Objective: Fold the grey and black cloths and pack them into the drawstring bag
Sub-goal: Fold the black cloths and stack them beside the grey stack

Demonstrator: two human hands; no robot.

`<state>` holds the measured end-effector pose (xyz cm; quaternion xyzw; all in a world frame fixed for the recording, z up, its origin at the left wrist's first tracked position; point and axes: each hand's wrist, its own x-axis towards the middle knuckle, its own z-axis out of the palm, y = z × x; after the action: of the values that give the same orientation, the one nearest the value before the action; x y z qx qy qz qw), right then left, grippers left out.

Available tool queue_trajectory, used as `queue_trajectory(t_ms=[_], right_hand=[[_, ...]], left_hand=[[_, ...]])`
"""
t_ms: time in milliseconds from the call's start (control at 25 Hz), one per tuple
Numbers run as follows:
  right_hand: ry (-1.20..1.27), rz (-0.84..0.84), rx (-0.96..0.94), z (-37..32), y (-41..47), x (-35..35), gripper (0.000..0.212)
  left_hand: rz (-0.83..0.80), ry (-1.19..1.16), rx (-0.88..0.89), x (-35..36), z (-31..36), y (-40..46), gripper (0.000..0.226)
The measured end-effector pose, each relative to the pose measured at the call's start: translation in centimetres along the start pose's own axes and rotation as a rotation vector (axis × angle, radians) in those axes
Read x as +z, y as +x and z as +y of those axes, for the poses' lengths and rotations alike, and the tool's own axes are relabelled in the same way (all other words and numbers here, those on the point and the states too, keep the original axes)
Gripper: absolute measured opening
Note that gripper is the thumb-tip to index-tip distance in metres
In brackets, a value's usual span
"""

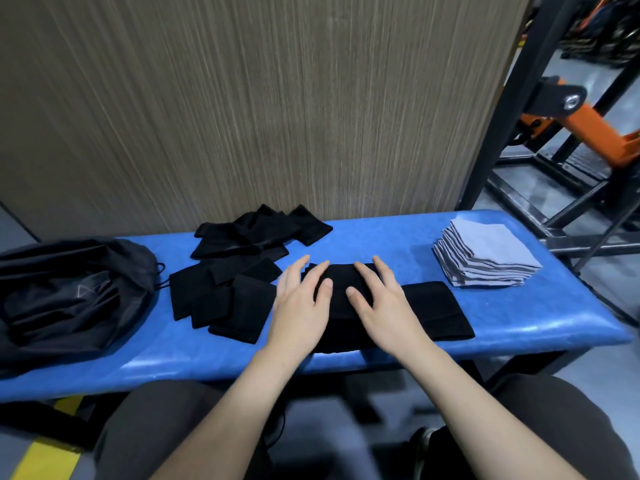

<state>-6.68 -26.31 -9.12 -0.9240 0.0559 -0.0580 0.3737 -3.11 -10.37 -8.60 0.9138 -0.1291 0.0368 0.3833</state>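
A black cloth (pixel 433 310) lies across the near middle of the blue bench (pixel 381 237), folded into a long band. My left hand (pixel 301 306) and my right hand (pixel 384 303) both press flat on its middle, fingers straight and spread, thumbs almost meeting. Several folded black cloths (pixel 221 299) lie to the left of my hands, and more loose black cloths (pixel 259 230) sit behind them near the wall. A neat stack of folded grey cloths (pixel 485 252) stands at the right end. The black drawstring bag (pixel 69 292) lies crumpled at the left end.
A wood-grain panel (pixel 242 98) rises right behind the bench. A black metal frame with an orange arm (pixel 588 126) stands to the right. My knees in dark trousers (pixel 156 427) are below the bench's front edge.
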Motion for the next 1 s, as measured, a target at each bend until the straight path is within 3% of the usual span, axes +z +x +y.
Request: queue_trajectory(t_ms=[160,560,640,760,880,1000], right_hand=[[0.055,-0.119,0.045,0.3,-0.5,1.1,0.064],[0.263,-0.058,0.063,-0.4,1.2,2.1,0.063],[0.204,-0.018,0.049,-0.2,1.4,2.1,0.063],[-0.131,0.111,-0.067,-0.2,1.1,1.5,0.058],[-0.323,-0.049,-0.103,-0.9,1.0,1.3,0.058],[-0.32,-0.15,-0.045,-1.4,1.1,0.8,0.058]], left_hand=[[-0.176,-0.146,-0.122,0.8,-0.9,-0.4,0.044],[-0.069,-0.4,-0.147,1.1,-1.2,1.2,0.041],[-0.075,-0.377,-0.141,1.2,-1.2,1.1,0.041],[-0.041,-0.339,-0.092,1.2,-1.6,0.9,0.042],[-0.064,-0.218,-0.06,1.0,-2.2,0.7,0.047],[-0.162,-0.198,-0.079,0.2,-1.9,0.4,0.052]])
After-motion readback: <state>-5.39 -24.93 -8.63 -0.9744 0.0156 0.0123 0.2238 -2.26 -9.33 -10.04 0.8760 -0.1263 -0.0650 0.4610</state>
